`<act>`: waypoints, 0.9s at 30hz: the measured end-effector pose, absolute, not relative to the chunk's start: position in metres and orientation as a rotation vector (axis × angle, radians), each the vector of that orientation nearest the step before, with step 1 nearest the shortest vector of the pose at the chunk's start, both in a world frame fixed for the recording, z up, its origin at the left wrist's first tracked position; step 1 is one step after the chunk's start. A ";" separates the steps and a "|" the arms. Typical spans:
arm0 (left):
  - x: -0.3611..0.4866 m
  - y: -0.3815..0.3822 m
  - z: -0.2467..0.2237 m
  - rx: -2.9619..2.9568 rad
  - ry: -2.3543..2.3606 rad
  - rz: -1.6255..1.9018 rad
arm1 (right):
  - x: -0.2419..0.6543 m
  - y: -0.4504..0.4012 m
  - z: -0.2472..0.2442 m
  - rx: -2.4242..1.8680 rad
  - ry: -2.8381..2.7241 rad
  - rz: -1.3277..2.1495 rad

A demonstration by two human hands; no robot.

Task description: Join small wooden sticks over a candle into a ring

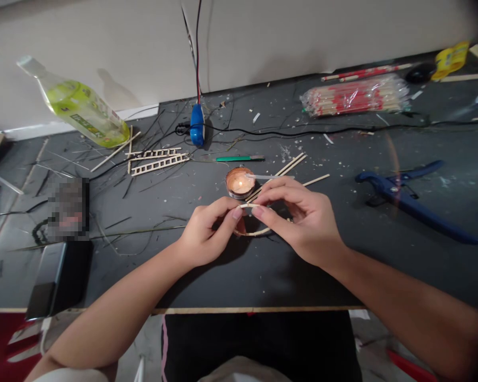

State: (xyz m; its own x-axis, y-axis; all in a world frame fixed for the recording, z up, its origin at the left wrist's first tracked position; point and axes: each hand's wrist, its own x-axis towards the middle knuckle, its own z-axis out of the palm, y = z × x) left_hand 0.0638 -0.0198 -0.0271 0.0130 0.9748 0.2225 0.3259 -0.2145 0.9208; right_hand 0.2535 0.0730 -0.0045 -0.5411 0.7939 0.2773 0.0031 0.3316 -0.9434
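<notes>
A thin, pale wooden strip bent into a ring (pixel 257 233) is held up over the dark table. My left hand (pixel 212 228) pinches its upper part between thumb and index finger. Close beside it, my right hand (pixel 302 215) pinches the same ring with thumb and fingers. Just beyond my fingertips a small round tin with a lit candle (pixel 240 183) stands on the table. A whitish stick (pixel 273 177) reaches from the tin's rim toward my right hand. Thin wooden sticks (pixel 289 170) lie behind my right hand, partly hidden by it.
Small ladder-like wooden pieces (pixel 160 164), a green cutter (pixel 240 158) and a blue device (pixel 197 125) lie further back. At left are a bottle (pixel 83 111) and a phone-like object (pixel 50 270); at right, blue pliers-like cutters (pixel 410 199) and a stick bundle (pixel 356 95).
</notes>
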 end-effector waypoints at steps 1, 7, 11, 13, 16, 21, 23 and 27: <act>0.064 -0.020 -0.027 1.604 1.350 1.224 | 0.254 0.073 -0.005 -0.707 -1.815 1.313; 0.067 -0.020 -0.026 1.409 1.289 1.299 | 0.258 0.078 -0.008 -0.720 -1.672 1.458; 0.069 -0.018 -0.025 1.212 1.253 1.328 | 0.259 0.082 -0.006 -0.777 -1.650 1.489; 0.069 -0.016 -0.023 1.141 1.236 1.341 | 0.260 0.083 -0.006 -0.794 -1.671 1.499; 0.069 -0.013 -0.020 1.071 1.208 1.374 | 0.259 0.085 -0.008 -0.804 -1.712 1.532; 0.068 -0.010 -0.015 0.966 1.196 1.414 | 0.257 0.087 -0.008 -0.836 -1.750 1.605; 0.067 -0.010 -0.015 0.929 1.186 1.418 | 0.257 0.088 -0.008 -0.858 -1.743 1.587; 0.065 -0.011 -0.015 0.887 1.145 1.389 | 0.256 0.087 -0.009 -0.894 -1.712 1.535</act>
State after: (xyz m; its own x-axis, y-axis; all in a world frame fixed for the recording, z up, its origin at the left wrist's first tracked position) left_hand 0.0647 -0.0115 -0.0152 -0.1445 0.9861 -0.0821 -0.2693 0.0407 0.9622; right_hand 0.2556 0.0869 -0.0085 -0.5470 0.8365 0.0324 0.0589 0.0771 -0.9953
